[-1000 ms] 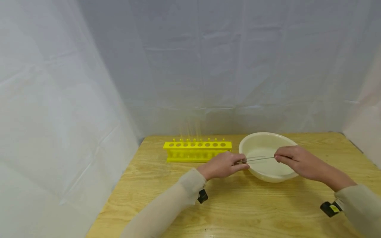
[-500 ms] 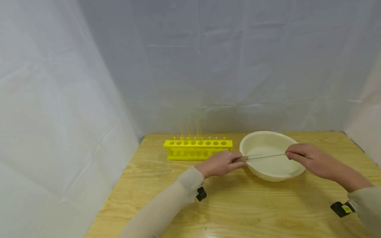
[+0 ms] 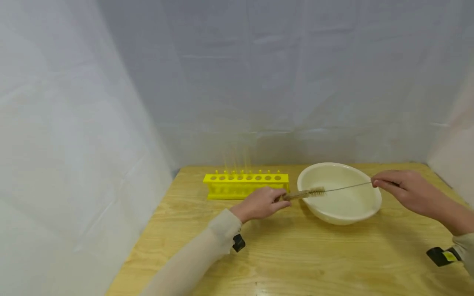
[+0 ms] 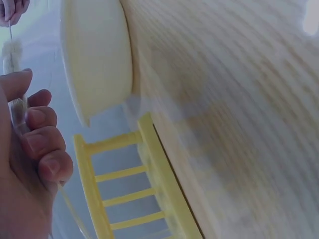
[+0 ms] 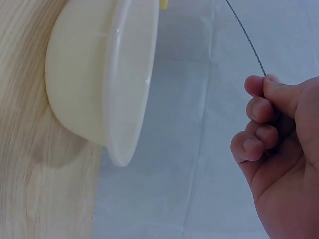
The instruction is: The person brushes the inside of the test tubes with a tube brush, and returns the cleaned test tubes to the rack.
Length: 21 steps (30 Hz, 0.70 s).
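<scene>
My left hand (image 3: 261, 203) grips a clear glass test tube (image 3: 297, 195) whose mouth points right, over the near left rim of the cream basin (image 3: 338, 220). A tan bristle test tube brush (image 3: 317, 191) lies partly inside the tube, its bristles also sticking out of the mouth. My right hand (image 3: 411, 189) pinches the brush's thin twisted wire handle (image 5: 246, 40) beyond the basin's right rim. The left wrist view shows the fingers (image 4: 44, 142) curled round the tube, with the bristles past the thumb.
A yellow test tube rack (image 3: 242, 196) stands left of the basin, behind my left hand. Several clear tubes (image 3: 237, 160) rise on pegs at its back. The wooden table (image 3: 296, 259) ends at white sheeting (image 3: 281, 82) behind and at the sides.
My right hand has moved right, drawing the brush partly out of the tube, so bristles now show outside it. My left hand has shifted slightly left with the tube.
</scene>
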### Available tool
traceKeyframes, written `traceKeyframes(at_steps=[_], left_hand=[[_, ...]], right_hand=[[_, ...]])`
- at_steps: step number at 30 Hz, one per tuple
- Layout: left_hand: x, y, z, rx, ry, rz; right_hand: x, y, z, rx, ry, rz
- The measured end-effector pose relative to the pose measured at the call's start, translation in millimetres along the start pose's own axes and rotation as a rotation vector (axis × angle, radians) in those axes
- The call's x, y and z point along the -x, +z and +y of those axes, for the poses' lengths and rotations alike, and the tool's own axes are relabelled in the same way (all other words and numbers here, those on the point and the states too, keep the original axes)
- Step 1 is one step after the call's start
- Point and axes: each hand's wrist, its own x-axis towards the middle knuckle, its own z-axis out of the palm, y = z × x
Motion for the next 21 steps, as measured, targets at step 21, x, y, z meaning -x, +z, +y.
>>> traceKeyframes(at_steps=[21], left_hand=[[-18.5,-9.7,34.5,-0.075,0.037,-0.052]], right_hand=[[-22.1,33,-47,-0.240,-0.089,-0.067]])
